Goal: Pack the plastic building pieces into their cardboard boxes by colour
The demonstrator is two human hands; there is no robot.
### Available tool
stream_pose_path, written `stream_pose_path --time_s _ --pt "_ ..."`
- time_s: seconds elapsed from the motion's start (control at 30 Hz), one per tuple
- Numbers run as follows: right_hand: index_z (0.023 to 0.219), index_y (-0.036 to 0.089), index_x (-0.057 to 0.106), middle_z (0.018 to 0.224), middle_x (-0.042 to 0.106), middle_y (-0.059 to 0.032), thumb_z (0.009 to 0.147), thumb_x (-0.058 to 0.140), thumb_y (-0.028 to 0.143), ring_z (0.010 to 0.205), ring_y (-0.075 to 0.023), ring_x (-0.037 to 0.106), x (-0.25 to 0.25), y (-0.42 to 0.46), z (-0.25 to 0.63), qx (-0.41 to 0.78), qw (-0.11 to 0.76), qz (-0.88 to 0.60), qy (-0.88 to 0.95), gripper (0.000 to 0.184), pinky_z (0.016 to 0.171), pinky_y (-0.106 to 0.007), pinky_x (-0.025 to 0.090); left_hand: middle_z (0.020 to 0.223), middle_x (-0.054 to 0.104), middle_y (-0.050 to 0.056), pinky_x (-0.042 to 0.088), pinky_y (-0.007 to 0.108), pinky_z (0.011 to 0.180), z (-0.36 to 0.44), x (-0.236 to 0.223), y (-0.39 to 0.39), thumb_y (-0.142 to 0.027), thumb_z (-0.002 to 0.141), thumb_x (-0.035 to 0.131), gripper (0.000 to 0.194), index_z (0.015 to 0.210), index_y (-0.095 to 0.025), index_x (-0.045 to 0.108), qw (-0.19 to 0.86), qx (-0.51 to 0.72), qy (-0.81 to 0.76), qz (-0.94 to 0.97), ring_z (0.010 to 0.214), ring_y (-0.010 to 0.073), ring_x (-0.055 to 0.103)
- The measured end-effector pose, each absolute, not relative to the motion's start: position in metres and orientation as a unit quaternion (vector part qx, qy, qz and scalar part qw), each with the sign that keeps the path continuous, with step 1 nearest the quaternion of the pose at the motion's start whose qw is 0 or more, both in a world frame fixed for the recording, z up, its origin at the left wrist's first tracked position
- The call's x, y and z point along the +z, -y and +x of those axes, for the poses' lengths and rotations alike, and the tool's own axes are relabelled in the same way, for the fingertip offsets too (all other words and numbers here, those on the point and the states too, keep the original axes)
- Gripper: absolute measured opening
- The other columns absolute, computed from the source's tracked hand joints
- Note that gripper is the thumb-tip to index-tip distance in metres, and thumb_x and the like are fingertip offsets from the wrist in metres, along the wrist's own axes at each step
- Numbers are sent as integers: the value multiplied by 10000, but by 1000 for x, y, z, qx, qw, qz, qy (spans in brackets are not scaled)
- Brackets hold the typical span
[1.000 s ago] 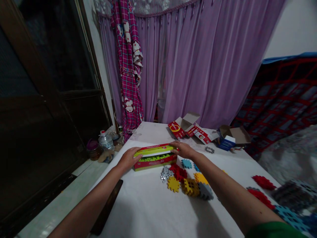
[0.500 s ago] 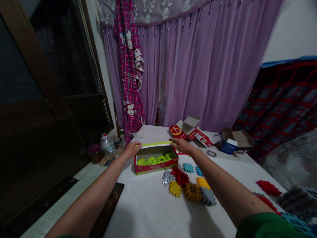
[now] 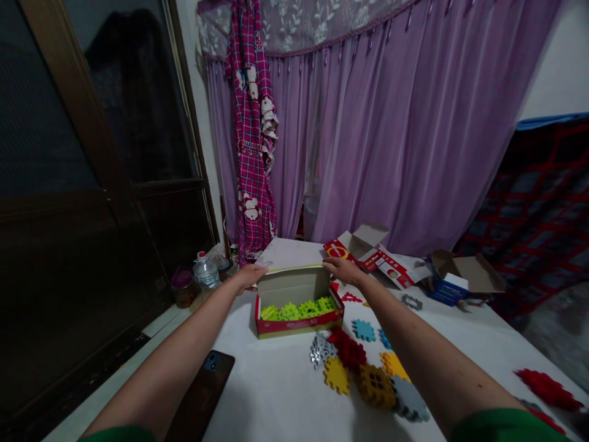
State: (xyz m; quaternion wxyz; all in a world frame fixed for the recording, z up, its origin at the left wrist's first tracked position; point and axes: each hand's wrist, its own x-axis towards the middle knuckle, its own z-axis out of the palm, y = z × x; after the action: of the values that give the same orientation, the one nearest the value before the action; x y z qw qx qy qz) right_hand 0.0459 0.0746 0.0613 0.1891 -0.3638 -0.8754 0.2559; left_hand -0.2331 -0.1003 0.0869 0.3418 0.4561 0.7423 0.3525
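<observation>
A red and green cardboard box (image 3: 299, 322) stands on the white table (image 3: 276, 393), its lid (image 3: 292, 270) swung up and back. Yellow-green toy pieces (image 3: 299, 308) lie inside it. My left hand (image 3: 251, 274) grips the lid's left corner. My right hand (image 3: 339, 269) holds the lid's right corner with curled fingers. Just right of the box lies a heap of loose pieces in red, yellow, grey and blue (image 3: 363, 368).
A dark phone (image 3: 202, 393) lies near the table's left edge. Opened red cartons (image 3: 368, 252) and a blue and brown box (image 3: 455, 282) sit at the back. More red pieces (image 3: 547, 388) lie far right. Bottles (image 3: 205, 270) stand on the floor by a dark door.
The box was closed a second ago with both hands on its lid; the lid has been lifted and folded back, baring the yellow-green pieces. The view has tilted slightly.
</observation>
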Motion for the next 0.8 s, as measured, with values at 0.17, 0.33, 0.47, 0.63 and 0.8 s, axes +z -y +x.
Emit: stream_pose_path --time_s 0.17,0.33,0.47,0.63,0.8 --pt "1188 183 658 1016 733 -65 937 441 366 787 -167 696 57 -69 50 290 200 -372 859 379 748 -283 562 844 719 57 496 253 606 -230 81 106 -565 734 627 429 873 -166 700 332 362 -732 473 773 182 631" --pt "1128 163 685 1037 730 -80 895 509 368 910 -205 680 55 -54 63 295 207 -372 856 357 846 -321 539 826 728 28 505 274 694 -221 67 123 -521 747 577 385 820 -171 719 285 378 -719 509 832 207 643" --pt "1077 151 713 970 746 -68 882 510 360 913 -210 679 46 -41 71 308 203 -377 850 350 841 -317 541 899 746 14 497 290 811 -214 57 136 -492 748 559 368 840 -182 736 241 388 -712 533 940 234 650" --pt "1107 155 714 1005 748 -67 891 467 354 911 -210 686 37 -28 72 313 211 -398 836 384 832 -320 545 966 754 36 492 316 874 -209 49 142 -469 758 544 380 890 -176 746 211 395 -710 543 966 248 661" --pt "1088 135 729 1081 731 -98 878 474 362 984 -249 676 39 -20 74 301 203 -410 836 402 898 -358 516 1015 749 60 500 321 870 -207 38 144 -460 771 534 398 951 -171 740 194 405 -710 543 973 248 670"
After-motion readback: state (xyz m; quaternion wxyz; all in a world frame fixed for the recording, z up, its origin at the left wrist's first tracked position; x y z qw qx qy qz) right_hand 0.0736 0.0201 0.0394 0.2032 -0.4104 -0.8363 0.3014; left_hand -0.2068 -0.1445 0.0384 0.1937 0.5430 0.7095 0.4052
